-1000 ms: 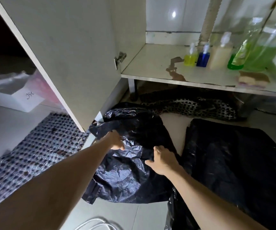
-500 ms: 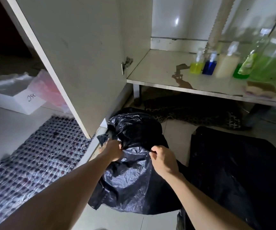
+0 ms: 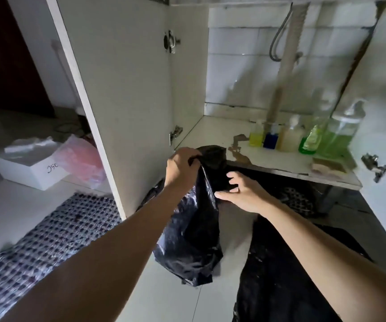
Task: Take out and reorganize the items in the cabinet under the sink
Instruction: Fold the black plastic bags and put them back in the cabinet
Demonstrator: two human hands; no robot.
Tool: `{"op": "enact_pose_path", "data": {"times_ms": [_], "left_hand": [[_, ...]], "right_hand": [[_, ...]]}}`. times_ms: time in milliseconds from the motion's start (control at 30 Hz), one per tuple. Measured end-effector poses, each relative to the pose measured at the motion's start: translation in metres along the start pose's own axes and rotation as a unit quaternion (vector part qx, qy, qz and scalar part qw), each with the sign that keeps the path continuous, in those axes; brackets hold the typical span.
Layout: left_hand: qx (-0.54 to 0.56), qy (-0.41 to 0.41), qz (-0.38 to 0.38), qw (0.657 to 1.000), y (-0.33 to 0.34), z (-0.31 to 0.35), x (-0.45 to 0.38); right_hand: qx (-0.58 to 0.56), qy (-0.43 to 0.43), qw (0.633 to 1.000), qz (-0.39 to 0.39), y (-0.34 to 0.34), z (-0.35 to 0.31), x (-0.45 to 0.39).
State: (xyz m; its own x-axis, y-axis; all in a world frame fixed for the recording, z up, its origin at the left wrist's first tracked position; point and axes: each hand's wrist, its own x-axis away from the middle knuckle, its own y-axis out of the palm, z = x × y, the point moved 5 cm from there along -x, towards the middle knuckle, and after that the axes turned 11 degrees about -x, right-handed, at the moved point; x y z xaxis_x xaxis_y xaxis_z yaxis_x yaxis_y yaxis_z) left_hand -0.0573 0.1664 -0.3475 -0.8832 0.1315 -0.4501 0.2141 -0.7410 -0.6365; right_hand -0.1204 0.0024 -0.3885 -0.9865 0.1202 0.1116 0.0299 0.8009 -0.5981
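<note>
Since the earlier frame I have lifted the black bag (image 3: 192, 233) off the floor: my left hand (image 3: 181, 165) has risen to the front edge of the cabinet shelf (image 3: 213, 133) and the bag now hangs below it instead of lying crumpled on the tiles. My left hand is curled tight round the gathered top of the bag, carrying its weight. My right hand (image 3: 240, 194) sits just right of and a little lower than the left, fingers spread and loosely bent against the bag's upper side; it touches the plastic but I cannot tell whether it has any real hold. The bag's long axis runs straight down from my left fist, its bottom corner near the floor. The shelf lies just beyond and to the right of both hands, with the bottles (image 3: 287, 135) standing at its far right, well apart from my left hand. I judge the left hand is the one to swing the bag forward onto the bare shelf, while the right steadies or folds it. A second black bag (image 3: 280, 275) lies flat on the floor below my right forearm.
</note>
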Motion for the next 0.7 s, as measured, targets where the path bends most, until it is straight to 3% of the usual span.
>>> {"op": "enact_pose_path", "data": {"times_ms": [167, 233, 367, 433, 500, 533, 600, 700], "left_hand": [[0.055, 0.103, 0.009, 0.993, -0.030, 0.099, -0.004], [0.087, 0.123, -0.004, 0.989, -0.033, 0.122, 0.001], [0.071, 0.153, -0.027, 0.985, -0.029, 0.137, 0.014], [0.036, 0.109, -0.059, 0.992, -0.025, 0.128, 0.014], [0.034, 0.012, -0.123, 0.992, -0.016, 0.114, 0.019], [0.079, -0.048, -0.180, 0.979, -0.007, 0.107, 0.026], [0.171, -0.178, -0.315, 0.917, 0.018, 0.096, 0.044], [0.243, -0.241, -0.466, 0.816, 0.057, 0.091, 0.063]], "right_hand": [[-0.064, -0.063, 0.993, 0.080, -0.068, -0.052, 0.011], [-0.117, -0.123, 0.976, 0.135, -0.091, -0.061, 0.023], [-0.091, -0.174, 0.947, 0.254, -0.129, -0.057, 0.056], [-0.130, -0.178, 0.934, 0.281, -0.147, -0.050, 0.076], [-0.172, -0.172, 0.925, 0.293, -0.160, -0.035, 0.093], [-0.183, -0.170, 0.921, 0.298, -0.164, -0.028, 0.101], [-0.217, -0.162, 0.912, 0.307, -0.170, -0.012, 0.115], [-0.286, -0.147, 0.903, 0.284, -0.177, 0.006, 0.128]]}}
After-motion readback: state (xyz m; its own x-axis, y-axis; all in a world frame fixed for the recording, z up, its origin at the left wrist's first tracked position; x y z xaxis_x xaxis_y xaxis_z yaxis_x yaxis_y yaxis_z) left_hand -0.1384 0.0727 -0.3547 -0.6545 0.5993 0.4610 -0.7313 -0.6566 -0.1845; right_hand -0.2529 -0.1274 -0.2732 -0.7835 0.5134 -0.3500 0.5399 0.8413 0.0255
